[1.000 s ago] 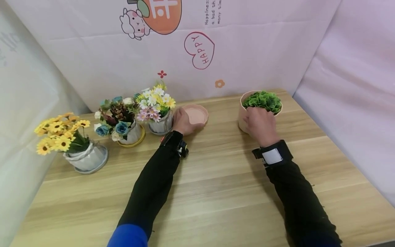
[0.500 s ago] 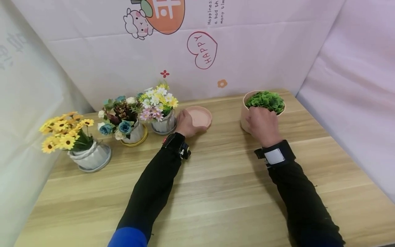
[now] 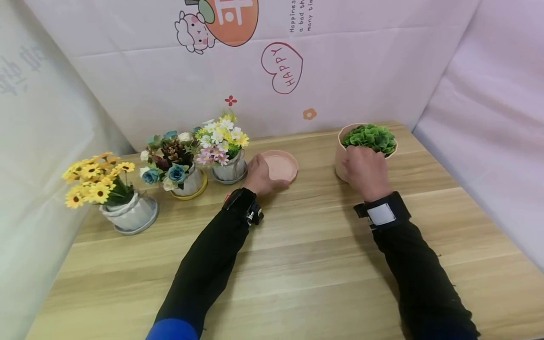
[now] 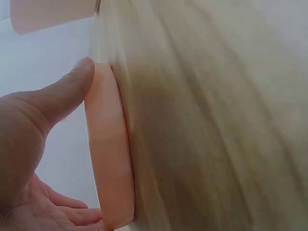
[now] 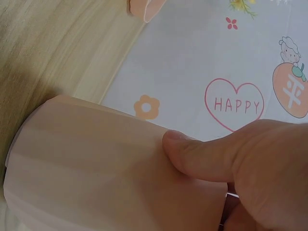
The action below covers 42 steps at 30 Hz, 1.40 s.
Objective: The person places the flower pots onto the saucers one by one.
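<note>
My left hand [image 3: 260, 177] grips a round pink saucer [image 3: 282, 165] on the tabletop. In the left wrist view its thumb lies at one end of the saucer's rim [image 4: 109, 139], with the fingers at the other. Farther right, my right hand [image 3: 367, 172] holds the near wall of a tall pink flowerpot [image 3: 341, 160] that has a leafy green plant [image 3: 370, 137] in it. The right wrist view shows the thumb pressed on the pot's outer side [image 5: 96, 159]; the fingers are mostly hidden behind the rim.
Left of the saucer stand three flowerpots on saucers: white and pink daisies [image 3: 221, 141], blue roses [image 3: 177, 173] and yellow sunflowers [image 3: 95, 184]. A white printed cloth [image 3: 340, 71] hangs behind the wooden table [image 3: 297, 264].
My left hand has brought the saucer a little toward me and slightly right, away from the daisy pot. My right hand keeps its grip on the pot, which stays in place.
</note>
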Each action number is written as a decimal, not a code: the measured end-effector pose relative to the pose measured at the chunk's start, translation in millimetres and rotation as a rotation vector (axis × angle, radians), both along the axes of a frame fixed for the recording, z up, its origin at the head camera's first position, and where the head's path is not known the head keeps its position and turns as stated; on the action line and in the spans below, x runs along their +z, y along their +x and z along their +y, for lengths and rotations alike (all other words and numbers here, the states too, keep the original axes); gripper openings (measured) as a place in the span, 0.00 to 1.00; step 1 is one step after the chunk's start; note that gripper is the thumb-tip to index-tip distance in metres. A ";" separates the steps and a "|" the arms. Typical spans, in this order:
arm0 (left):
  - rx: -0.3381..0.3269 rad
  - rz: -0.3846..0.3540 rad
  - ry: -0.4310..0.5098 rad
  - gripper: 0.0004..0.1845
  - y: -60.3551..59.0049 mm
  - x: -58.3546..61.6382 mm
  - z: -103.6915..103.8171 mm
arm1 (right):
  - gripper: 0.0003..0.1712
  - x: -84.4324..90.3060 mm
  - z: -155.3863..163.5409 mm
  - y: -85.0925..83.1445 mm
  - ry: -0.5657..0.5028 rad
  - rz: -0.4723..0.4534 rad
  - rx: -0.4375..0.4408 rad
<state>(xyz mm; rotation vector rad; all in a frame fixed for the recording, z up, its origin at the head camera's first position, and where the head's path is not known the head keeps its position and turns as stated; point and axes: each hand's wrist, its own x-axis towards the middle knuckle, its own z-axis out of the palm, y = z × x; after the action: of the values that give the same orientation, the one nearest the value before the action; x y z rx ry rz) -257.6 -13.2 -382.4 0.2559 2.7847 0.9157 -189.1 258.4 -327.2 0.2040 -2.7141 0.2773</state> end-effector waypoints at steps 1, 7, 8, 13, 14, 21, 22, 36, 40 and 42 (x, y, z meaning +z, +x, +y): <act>-0.010 0.000 -0.002 0.67 1.7 0.3 -0.5 | 0.10 0.1 0.2 0.3 -0.002 0.000 0.000; -0.059 -0.011 -0.012 0.68 13.9 3.9 -4.2 | 0.10 0.8 0.6 2.1 -0.002 0.003 -0.002; -0.062 -0.014 -0.011 0.68 16.1 4.8 -4.5 | 0.10 0.9 0.6 2.2 0.001 0.004 -0.003; -0.082 0.003 -0.019 0.70 21.2 1.7 -7.5 | 0.10 0.7 0.7 1.4 0.009 0.001 -0.009; -0.087 0.016 -0.027 0.72 18.7 -4.2 -9.1 | 0.10 0.6 0.7 1.1 0.011 -0.001 -0.009; -0.112 0.013 -0.022 0.67 35.3 6.7 -14.0 | 0.11 1.6 0.5 0.5 0.019 0.004 -0.005; -0.117 0.013 -0.020 0.67 36.9 6.8 -14.8 | 0.11 1.8 0.4 0.7 0.018 0.004 -0.005; -0.168 -0.019 -0.022 0.74 58.1 4.6 -29.6 | 0.11 2.0 -1.0 0.3 0.007 -0.008 -0.008; -0.194 -0.002 -0.018 0.73 66.4 6.7 -34.8 | 0.10 1.8 -1.1 -0.3 0.009 -0.021 -0.009; -0.209 0.010 0.003 0.70 70.1 6.8 -37.8 | 0.10 1.6 -1.2 -0.5 0.012 -0.025 -0.008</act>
<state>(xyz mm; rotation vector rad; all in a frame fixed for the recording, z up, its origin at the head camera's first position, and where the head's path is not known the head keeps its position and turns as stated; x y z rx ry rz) -187.5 -51.0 -375.6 0.5416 2.7005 0.8688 -189.6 257.2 -325.6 0.1942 -2.7416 0.2625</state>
